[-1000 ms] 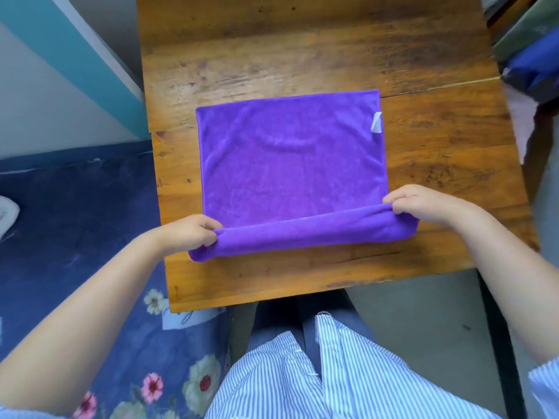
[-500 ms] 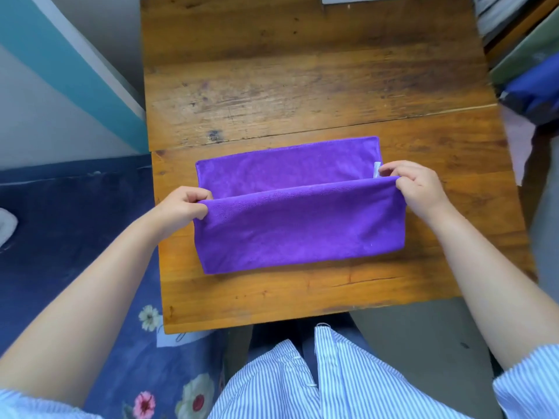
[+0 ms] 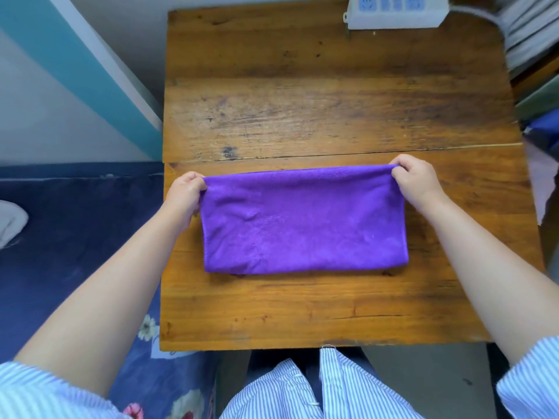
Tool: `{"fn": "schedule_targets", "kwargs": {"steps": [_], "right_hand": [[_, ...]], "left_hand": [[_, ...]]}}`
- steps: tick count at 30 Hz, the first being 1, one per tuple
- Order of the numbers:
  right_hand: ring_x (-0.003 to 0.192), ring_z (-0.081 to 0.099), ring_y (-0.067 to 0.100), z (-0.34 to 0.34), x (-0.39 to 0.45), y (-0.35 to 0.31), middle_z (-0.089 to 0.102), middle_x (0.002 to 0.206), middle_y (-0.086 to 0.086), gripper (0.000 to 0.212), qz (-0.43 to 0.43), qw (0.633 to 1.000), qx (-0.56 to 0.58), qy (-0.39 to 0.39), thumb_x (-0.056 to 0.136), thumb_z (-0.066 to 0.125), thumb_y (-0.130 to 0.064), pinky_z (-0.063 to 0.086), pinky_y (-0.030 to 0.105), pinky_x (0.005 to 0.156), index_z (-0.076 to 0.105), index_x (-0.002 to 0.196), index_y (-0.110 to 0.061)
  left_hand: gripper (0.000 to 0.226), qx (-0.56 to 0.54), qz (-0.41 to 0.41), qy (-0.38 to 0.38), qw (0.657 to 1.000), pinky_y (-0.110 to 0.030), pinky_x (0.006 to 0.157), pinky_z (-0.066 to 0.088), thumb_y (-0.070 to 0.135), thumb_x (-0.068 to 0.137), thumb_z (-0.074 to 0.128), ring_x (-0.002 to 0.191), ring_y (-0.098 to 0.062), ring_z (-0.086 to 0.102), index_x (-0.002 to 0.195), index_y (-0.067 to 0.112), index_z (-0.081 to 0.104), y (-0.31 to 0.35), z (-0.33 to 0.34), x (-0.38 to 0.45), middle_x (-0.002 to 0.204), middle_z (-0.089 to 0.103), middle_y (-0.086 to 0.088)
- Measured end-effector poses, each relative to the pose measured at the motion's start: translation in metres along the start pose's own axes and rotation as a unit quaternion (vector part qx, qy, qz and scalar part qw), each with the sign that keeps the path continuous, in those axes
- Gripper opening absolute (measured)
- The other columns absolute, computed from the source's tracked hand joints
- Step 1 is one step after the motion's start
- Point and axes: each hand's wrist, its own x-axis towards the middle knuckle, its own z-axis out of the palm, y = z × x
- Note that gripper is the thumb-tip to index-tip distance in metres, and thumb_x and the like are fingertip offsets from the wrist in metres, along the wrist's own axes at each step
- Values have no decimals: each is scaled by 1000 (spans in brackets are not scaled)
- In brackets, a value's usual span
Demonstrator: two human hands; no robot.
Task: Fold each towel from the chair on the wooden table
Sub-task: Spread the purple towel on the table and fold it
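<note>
We held the towel (image 3: 304, 220) by its two far corners, our left hand (image 3: 185, 193) pinching the far left corner with curled fingers and thumb, and our right hand (image 3: 414, 179) pinching the far right corner in the same way. The towel was purple and lay on the table (image 3: 302, 101), folded over into a wide band that stretched from one hand across to the other. Its far edge ran straight between our two hands and looked slightly lifted where we gripped it, while the near fold rested flat on the wood, back toward our body from both hands. The left side of the band showed a stitched hem just below our left hand; the right side ended just below and inside our right wrist. A few soft creases marked the cloth between the hands, nearer the left one. Beyond our hands the table was bare wood with a seam running across it just past our knuckles. Well beyond our right hand, at the far edge of the table, sat a white power strip (image 3: 396, 10) with its cord (image 3: 484, 19) curving off to the right. Left of our left arm lay a dark blue floral bedcover (image 3: 75, 237). Our striped shirt (image 3: 287, 391) showed at the near edge, below both forearms, and the striped sleeves were pushed up past the elbows.
</note>
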Motion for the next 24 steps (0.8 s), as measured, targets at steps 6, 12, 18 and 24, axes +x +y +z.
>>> {"fn": "schedule_targets", "kwargs": {"steps": [6, 12, 18, 24], "right_hand": [[86, 49, 22, 7, 3, 4, 63, 102, 22, 20, -1, 998, -29, 63, 89, 44, -1, 28, 13, 64, 60, 99, 5], [101, 53, 32, 16, 4, 4, 60, 109, 24, 23, 23, 995, -30, 88, 93, 39, -3, 37, 24, 78, 57, 106, 6], [109, 50, 37, 24, 12, 2, 57, 115, 27, 27, 58, 992, -63, 98, 93, 36, -2, 34, 32, 87, 54, 110, 7], [108, 50, 40, 28, 14, -2, 53, 118, 27, 27, 88, 986, -106, 95, 95, 32, -7, 39, 38, 85, 49, 113, 4]], "left_hand": [[25, 74, 26, 59, 995, -24, 50, 29, 8, 90, 36, 63, -13, 39, 70, 18, 48, -8, 8, 16, 67, 45, 5], [22, 161, 46, 110, 980, -32, 76, 38, 9, 93, 32, 94, -25, 46, 103, 4, 51, -6, 18, 15, 99, 50, -9], [29, 245, 39, 115, 962, -32, 75, 32, 10, 95, 29, 102, -38, 50, 119, -2, 40, -6, 24, 16, 116, 55, -26], [27, 324, 75, 128, 934, -40, 72, 39, 15, 98, 25, 94, -44, 54, 117, 0, 37, -9, 27, 14, 105, 59, -31]]}}
